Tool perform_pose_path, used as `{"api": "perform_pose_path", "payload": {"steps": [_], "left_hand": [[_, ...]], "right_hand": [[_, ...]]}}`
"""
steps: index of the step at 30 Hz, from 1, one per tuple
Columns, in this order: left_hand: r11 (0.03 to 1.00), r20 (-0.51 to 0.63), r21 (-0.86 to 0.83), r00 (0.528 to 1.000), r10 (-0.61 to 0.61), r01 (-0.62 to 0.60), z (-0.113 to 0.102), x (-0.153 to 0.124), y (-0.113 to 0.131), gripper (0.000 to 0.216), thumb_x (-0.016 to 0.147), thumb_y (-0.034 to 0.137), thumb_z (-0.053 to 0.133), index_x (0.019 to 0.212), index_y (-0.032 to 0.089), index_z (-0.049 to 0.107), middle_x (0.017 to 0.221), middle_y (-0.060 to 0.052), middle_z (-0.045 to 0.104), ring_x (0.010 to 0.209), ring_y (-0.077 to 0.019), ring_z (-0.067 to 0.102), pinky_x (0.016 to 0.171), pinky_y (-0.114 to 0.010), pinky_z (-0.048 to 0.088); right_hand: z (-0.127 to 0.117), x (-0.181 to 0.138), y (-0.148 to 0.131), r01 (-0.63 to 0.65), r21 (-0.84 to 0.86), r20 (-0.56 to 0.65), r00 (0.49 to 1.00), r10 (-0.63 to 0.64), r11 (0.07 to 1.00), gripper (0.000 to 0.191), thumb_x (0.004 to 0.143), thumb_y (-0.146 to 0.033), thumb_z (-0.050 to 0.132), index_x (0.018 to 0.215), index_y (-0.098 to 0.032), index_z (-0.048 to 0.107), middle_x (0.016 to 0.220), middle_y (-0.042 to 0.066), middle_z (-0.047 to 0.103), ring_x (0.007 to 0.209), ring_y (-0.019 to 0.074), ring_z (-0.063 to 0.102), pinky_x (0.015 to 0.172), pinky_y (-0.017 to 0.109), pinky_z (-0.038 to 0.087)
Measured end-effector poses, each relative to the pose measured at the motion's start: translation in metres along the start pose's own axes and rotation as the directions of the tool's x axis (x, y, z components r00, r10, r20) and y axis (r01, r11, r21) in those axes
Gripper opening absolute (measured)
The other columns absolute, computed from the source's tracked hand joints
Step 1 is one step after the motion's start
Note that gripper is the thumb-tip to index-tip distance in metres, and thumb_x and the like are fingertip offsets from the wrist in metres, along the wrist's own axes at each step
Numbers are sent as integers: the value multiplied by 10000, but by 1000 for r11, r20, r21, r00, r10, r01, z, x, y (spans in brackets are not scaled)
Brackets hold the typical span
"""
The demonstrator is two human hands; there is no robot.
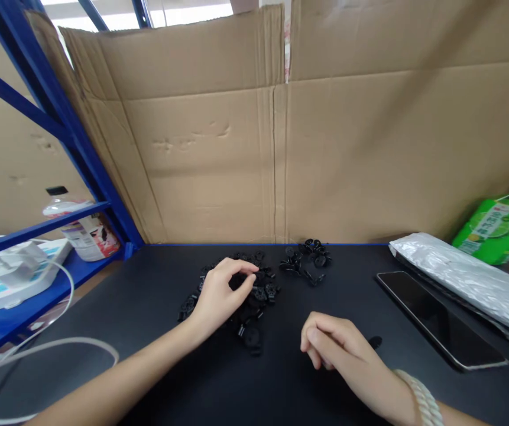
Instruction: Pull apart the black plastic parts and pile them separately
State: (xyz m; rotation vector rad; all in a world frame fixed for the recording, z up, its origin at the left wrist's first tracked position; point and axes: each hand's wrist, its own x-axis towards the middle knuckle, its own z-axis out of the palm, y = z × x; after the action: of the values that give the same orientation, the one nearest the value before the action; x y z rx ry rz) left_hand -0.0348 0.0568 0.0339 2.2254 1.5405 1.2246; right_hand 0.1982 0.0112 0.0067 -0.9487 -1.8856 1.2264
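Observation:
My left hand (222,296) is over a heap of small black plastic parts (261,290), its thumb and forefinger apart and no part visible between them. Some of the parts are round with slots or holes; the hand hides the middle of the heap. To the right, my right hand (336,343) hovers over or rests on the black tabletop (281,378) with its fingers curled in. Whatever it may hold is hidden. Just behind that hand lies one small black disc (375,342). Farther back is a second, smaller group of black round parts (311,257).
On the right lie a smartphone (440,319), a silver plastic package (467,275) and a green drink pack (496,228). A blue shelf frame (90,165) at left carries a bottle (88,231) and a power strip (19,278) with a white cable (70,284). Cardboard (210,165) walls the back.

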Motion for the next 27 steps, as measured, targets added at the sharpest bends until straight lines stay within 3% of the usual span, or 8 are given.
{"api": "perform_pose_path", "payload": {"steps": [6, 10, 14, 17, 20, 23, 25, 27], "left_hand": [[989, -34, 103, 994, 108, -104, 6, -3, -8, 193, 799, 124, 538, 918, 204, 668, 927, -57, 694, 907, -238, 606, 844, -373, 452], [969, 43, -2, 968, 246, -246, 16, -26, 18, 217, 817, 72, 518, 923, 206, 652, 962, -72, 685, 942, -225, 601, 877, -361, 436], [910, 263, -160, 872, 412, -382, 25, -51, 40, 279, 826, 28, 480, 970, 184, 660, 965, -102, 698, 852, -209, 601, 785, -327, 458], [875, 352, -269, 804, 479, -403, 29, -60, 47, 306, 826, 17, 463, 981, 176, 674, 971, -118, 710, 826, -215, 604, 753, -326, 464], [885, 325, -371, 854, 406, -280, 31, -63, 49, 276, 840, 32, 472, 972, 177, 665, 940, -119, 699, 839, -206, 614, 770, -308, 482], [889, 278, -457, 949, 151, -8, 35, -63, 50, 209, 837, 87, 520, 987, 185, 628, 902, -94, 664, 772, -178, 612, 722, -284, 500], [811, 319, -533, 945, -72, 242, 39, -63, 50, 230, 824, 143, 561, 1048, 187, 591, 947, -86, 638, 730, -154, 600, 687, -271, 510], [674, 405, -598, 889, -213, 434, 43, -61, 49, 309, 793, 200, 616, 1097, 183, 560, 1005, -89, 613, 724, -139, 591, 689, -271, 515]], "right_hand": [[-56, 22, 6, 89, -229, -245, 958, -146, 969, 269, 943, -353, 435, 807, -179, 587, 650, -9, 538, 592, 128, 483, 550, 243, 365], [-85, 38, 31, -24, -511, -189, 978, -85, 859, 221, 886, -232, 481, 1047, -158, 614, 606, -37, 531, 512, 122, 448, 549, 261, 363], [-87, 50, 55, 3, -567, -140, 985, -100, 823, 296, 829, -170, 534, 1109, -179, 631, 701, -23, 548, 582, 127, 481, 612, 274, 396], [-84, 56, 60, 3, -566, -195, 971, -138, 824, 153, 810, -162, 558, 918, -169, 667, 754, 0, 527, 643, 142, 491, 653, 294, 412], [-81, 55, 50, 1, -539, -247, 956, -160, 842, 100, 848, -192, 533, 810, -161, 620, 793, 26, 545, 675, 154, 520, 633, 291, 434], [-68, 44, 30, 44, -496, -240, 953, -186, 867, 114, 900, -239, 509, 885, -175, 602, 847, 40, 606, 750, 163, 576, 671, 285, 472], [-55, 33, 16, 144, -467, -183, 950, -255, 873, 121, 915, -245, 519, 910, -190, 627, 852, 43, 627, 783, 171, 585, 723, 301, 474], [-40, 22, 5, 263, -413, -86, 942, -325, 872, 170, 937, -231, 493, 944, -210, 661, 867, 52, 632, 832, 183, 583, 769, 317, 467]]}}
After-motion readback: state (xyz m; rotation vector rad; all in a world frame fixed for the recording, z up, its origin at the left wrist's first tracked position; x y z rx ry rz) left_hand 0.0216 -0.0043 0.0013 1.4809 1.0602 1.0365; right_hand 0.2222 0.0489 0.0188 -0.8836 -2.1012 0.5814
